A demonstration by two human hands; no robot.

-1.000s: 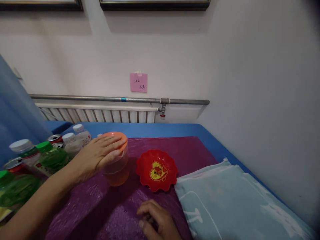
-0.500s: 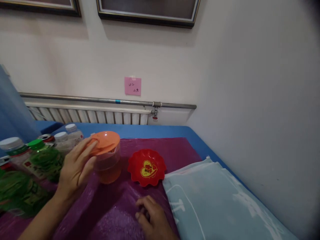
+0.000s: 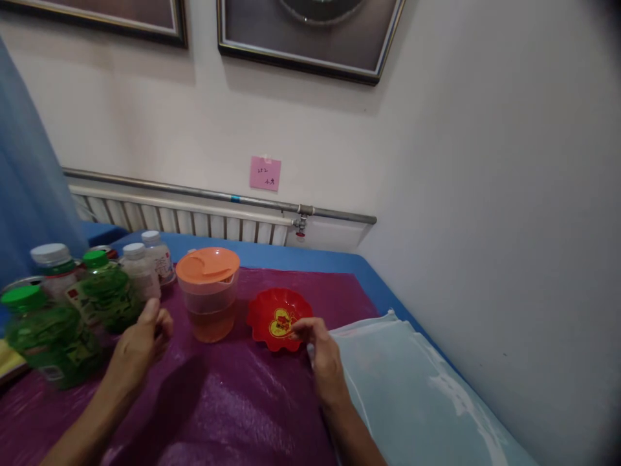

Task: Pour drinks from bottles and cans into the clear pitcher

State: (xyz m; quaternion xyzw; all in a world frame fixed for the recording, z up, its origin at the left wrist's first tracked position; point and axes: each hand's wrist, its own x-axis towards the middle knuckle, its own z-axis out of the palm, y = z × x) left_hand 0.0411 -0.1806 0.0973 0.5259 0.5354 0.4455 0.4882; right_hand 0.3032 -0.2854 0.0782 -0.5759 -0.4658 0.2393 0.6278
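Observation:
A clear pitcher (image 3: 208,303) with amber liquid stands upright under its orange lid (image 3: 208,265). My left hand (image 3: 140,340) hovers left of it, apart from it, thumb raised and fingers curled in, with nothing visible in them. To the pitcher's right lies a red scalloped plate (image 3: 264,310) with a yellow heart print. My right hand (image 3: 325,362) is at the plate's right rim, fingers apart and reaching over it; whether they touch it I cannot tell.
Several bottles crowd the left, among them a green-capped bottle (image 3: 51,340) and a white-capped bottle (image 3: 140,268). Purple plastic sheeting (image 3: 233,401) covers the blue table (image 3: 301,255). A folded pale-blue cloth (image 3: 417,388) lies right. Behind is a wall with a radiator (image 3: 194,223).
My left hand has let go of the pitcher's lid and drawn back left and down. My right hand has risen from the front to the plate's right edge. The view has shifted slightly.

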